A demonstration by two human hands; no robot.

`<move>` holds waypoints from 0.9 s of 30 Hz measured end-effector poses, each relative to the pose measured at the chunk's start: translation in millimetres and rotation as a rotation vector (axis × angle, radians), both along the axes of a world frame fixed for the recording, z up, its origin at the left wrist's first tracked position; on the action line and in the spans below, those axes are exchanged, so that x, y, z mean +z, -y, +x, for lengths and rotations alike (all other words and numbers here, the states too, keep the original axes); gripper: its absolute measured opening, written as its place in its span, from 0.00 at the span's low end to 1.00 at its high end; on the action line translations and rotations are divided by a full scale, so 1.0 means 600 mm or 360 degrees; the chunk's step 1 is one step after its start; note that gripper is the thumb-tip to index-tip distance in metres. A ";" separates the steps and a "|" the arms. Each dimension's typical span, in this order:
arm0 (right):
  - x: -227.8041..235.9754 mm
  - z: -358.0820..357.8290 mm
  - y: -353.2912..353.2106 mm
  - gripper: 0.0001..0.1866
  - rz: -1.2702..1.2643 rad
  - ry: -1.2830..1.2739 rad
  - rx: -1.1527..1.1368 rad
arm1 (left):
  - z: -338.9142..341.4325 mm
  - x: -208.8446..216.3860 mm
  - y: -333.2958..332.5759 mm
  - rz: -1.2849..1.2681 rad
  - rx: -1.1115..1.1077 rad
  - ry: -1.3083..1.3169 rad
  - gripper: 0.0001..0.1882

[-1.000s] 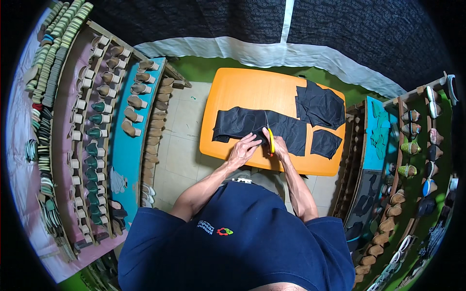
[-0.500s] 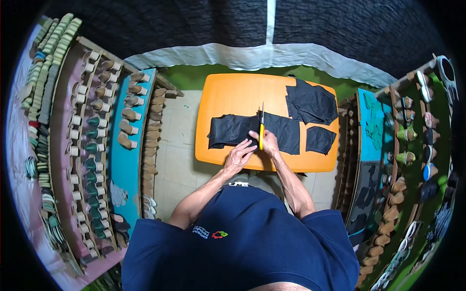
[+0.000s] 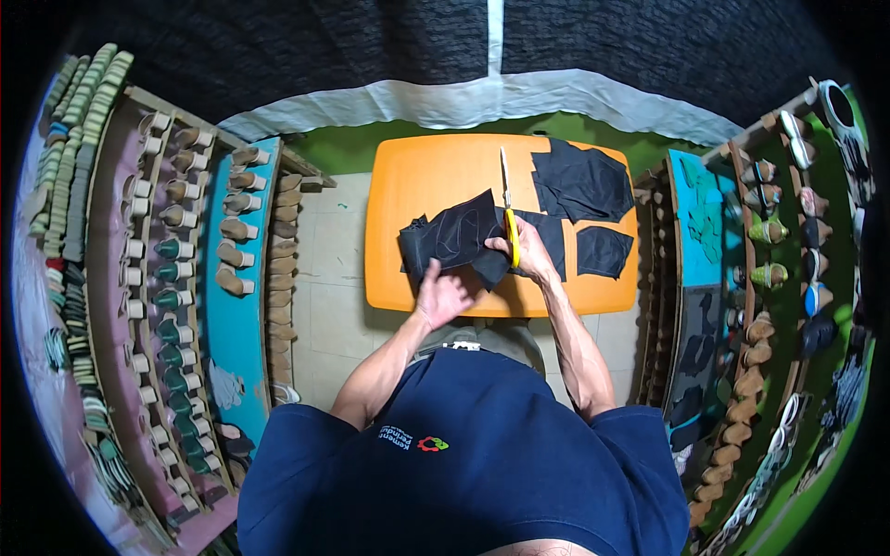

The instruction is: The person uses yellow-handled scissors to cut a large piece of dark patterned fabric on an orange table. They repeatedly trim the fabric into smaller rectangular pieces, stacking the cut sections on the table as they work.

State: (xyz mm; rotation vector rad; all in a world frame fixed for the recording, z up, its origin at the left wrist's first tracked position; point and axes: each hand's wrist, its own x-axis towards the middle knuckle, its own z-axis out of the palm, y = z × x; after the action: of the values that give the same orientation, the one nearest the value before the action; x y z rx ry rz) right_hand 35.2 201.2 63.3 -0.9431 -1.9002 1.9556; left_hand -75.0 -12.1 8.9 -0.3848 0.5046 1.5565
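Note:
My right hand (image 3: 532, 252) is closed round yellow-handled scissors (image 3: 512, 233), whose long blades point to the far side of the table and look nearly closed. A piece of black fabric (image 3: 464, 230) with faint pale outlines is lifted and folded beside the scissors, its edge against my right fingers. My left hand (image 3: 443, 296) is open with fingers spread, palm up, by the near edge of that fabric; whether its fingertips touch the cloth I cannot tell. Another black fabric piece (image 3: 553, 236) lies partly behind my right hand.
The orange table (image 3: 426, 167) also bears a large black fabric piece (image 3: 584, 181) at far right and a smaller one (image 3: 604, 251) nearer. Racks of shoes (image 3: 176, 278) stand on the left, with more shoes (image 3: 742, 408) on the right. A dark curtain (image 3: 371, 46) hangs behind.
The black fabric has been raised off the table and turned over at its right part. My left hand has let go and opened, moving down and left. The scissors have shifted slightly right.

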 end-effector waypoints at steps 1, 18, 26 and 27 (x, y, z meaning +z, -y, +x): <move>0.002 0.009 -0.007 0.21 -0.0007 0.0027 0.0002 | -0.021 -0.005 0.003 0.0064 0.0131 0.0023 0.47; -0.088 0.147 0.008 0.25 0.1064 0.0921 -0.0597 | -0.083 -0.092 0.061 -0.1263 0.0365 -0.0453 0.42; -0.083 0.166 0.192 0.47 -0.0153 0.1057 0.0265 | -0.052 -0.107 0.092 -0.1059 0.0189 -0.2403 0.15; -0.070 0.159 0.203 0.48 -0.0211 0.1117 0.0294 | -0.050 -0.072 0.070 -0.0827 0.0011 -0.2697 0.15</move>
State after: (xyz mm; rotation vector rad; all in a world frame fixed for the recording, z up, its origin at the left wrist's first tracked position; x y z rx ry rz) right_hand 130.8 79.3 21.2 -1.7261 -2.2865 2.0393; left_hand -104.8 -53.9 -34.1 0.6955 2.1947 1.4242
